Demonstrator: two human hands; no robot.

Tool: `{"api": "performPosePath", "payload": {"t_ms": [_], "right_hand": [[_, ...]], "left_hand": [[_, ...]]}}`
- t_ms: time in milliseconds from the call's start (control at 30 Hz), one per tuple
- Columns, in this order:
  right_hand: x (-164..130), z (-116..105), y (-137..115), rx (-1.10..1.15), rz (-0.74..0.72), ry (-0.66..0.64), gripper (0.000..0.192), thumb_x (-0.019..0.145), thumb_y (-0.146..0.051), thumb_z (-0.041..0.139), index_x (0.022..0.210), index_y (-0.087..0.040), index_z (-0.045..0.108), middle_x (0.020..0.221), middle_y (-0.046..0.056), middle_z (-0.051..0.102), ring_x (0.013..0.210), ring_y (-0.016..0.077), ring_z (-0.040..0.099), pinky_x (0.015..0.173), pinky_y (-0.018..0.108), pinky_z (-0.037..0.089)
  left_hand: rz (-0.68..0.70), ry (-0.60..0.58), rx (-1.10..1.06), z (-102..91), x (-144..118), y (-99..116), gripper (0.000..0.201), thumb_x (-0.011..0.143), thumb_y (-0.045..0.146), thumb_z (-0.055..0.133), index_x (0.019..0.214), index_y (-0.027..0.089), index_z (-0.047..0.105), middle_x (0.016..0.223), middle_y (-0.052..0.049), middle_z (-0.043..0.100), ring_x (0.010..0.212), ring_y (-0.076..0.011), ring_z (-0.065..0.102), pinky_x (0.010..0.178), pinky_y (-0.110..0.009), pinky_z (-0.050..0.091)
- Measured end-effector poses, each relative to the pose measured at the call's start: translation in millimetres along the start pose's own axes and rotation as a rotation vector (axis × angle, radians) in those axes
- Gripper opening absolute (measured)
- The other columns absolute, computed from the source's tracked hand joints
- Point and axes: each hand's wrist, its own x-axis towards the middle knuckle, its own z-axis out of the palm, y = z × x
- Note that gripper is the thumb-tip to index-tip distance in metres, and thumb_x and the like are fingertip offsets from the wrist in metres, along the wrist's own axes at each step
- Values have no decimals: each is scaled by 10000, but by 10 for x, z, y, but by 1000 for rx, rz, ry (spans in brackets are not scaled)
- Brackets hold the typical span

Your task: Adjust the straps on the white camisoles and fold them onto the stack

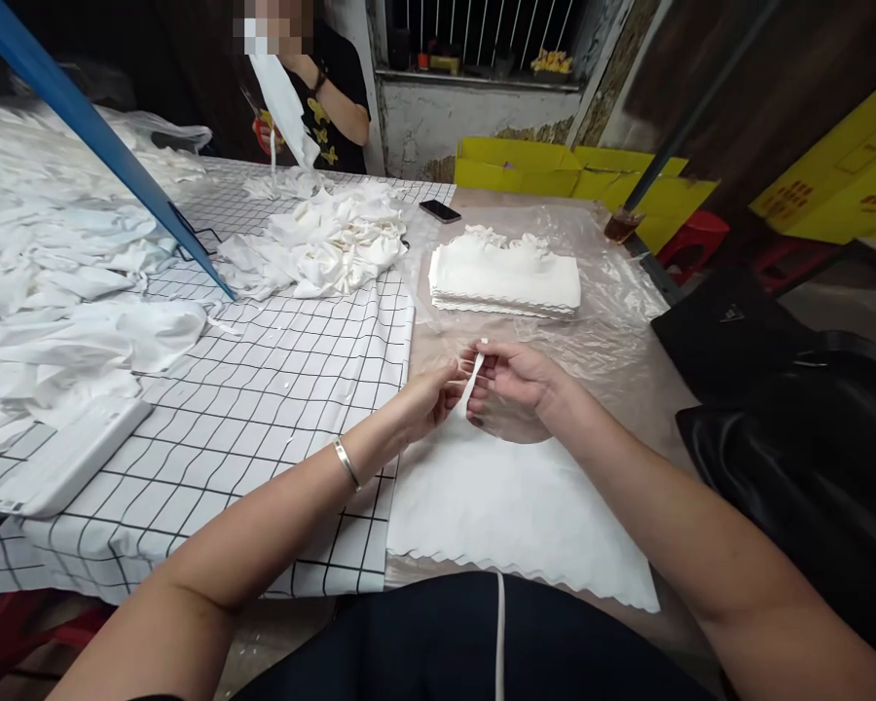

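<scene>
A white camisole-like garment lies flat at the table's front edge, its wavy hem toward me. Its narrow white strap is raised between my hands. My left hand has its fingers closed on the strap from the left. From the right, my right hand pinches the strap near its top, fingers curled. Beyond my hands is a neat stack of folded white garments with wavy edges, lying on clear plastic sheeting.
Heaps of loose white garments cover the checked cloth on the left. A blue pole slants across there. A phone lies at the back, and a black bag sits right. Across the table, a person holds white fabric.
</scene>
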Motion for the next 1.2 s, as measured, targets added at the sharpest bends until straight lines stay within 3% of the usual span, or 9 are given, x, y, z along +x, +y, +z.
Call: {"api": "performPosePath", "payload": {"t_ms": [133, 233, 400, 633, 767, 933, 1067, 1133, 1200], "right_hand": [[28, -64, -257, -33, -141, 19, 182, 921, -127, 473, 867, -153, 644, 820, 62, 698, 817, 144, 652, 821, 278, 517], [30, -127, -232, -80, -121, 15, 183, 943, -167, 478, 892, -136, 651, 845, 85, 710, 832, 146, 663, 821, 269, 519], [69, -97, -179, -22, -111, 41, 185, 935, -102, 475, 842, -159, 624, 772, 41, 700, 780, 128, 666, 810, 270, 527], [170, 48, -892, -12, -294, 183, 195, 946, -115, 451, 822, -181, 586, 666, -9, 649, 651, 105, 614, 662, 240, 500], [78, 90, -1007, -79, -344, 153, 224, 975, -236, 441, 775, -199, 535, 496, -60, 481, 463, 92, 466, 548, 244, 430], [-338, 83, -749, -374, -413, 0, 338, 933, -465, 518, 700, -222, 501, 406, -107, 177, 374, 76, 174, 468, 239, 294], [-677, 13, -571, -529, -479, -127, 313, 898, -506, 549, 817, -215, 631, 443, -77, 365, 435, 92, 350, 564, 272, 379], [-685, -34, -479, -646, -513, -177, 277, 837, -461, 650, 901, -193, 680, 634, -12, 592, 616, 127, 531, 678, 292, 431], [-573, -79, -368, -738, -502, -215, 306, 777, -411, 724, 983, -185, 697, 920, 48, 686, 870, 172, 602, 799, 300, 442]], "left_hand": [[-118, -55, 52, 0, -22, 38, 209, 769, 291, 733, 863, 108, 693, 780, -84, 716, 730, -159, 670, 734, -268, 524], [-94, -92, 18, 20, -26, 27, 186, 770, 254, 735, 867, 98, 707, 791, -94, 731, 746, -160, 679, 772, -270, 521], [-92, -5, 84, 39, 10, -92, 153, 817, 232, 700, 773, 86, 690, 693, -86, 713, 626, -131, 650, 694, -256, 526], [-105, -7, 119, 54, -48, -184, 215, 875, 208, 623, 703, 80, 641, 590, -62, 649, 583, -111, 617, 691, -251, 503], [-87, -36, 126, 71, -45, -137, 201, 838, 217, 657, 687, 86, 643, 610, -57, 652, 593, -109, 605, 705, -260, 490], [39, 99, 301, 56, 46, -71, 138, 783, 200, 677, 673, 116, 692, 642, -35, 678, 590, -94, 570, 641, -224, 450], [154, 142, 442, 23, 57, -42, 48, 710, 179, 728, 688, 141, 707, 647, -3, 679, 611, -103, 572, 616, -216, 436], [221, 44, 447, 26, 24, -33, 79, 711, 206, 738, 747, 139, 720, 714, -24, 706, 692, -128, 619, 697, -238, 472], [282, -84, 441, 44, -19, -25, 146, 750, 267, 717, 816, 137, 726, 761, -49, 721, 754, -153, 651, 780, -275, 494]]}}
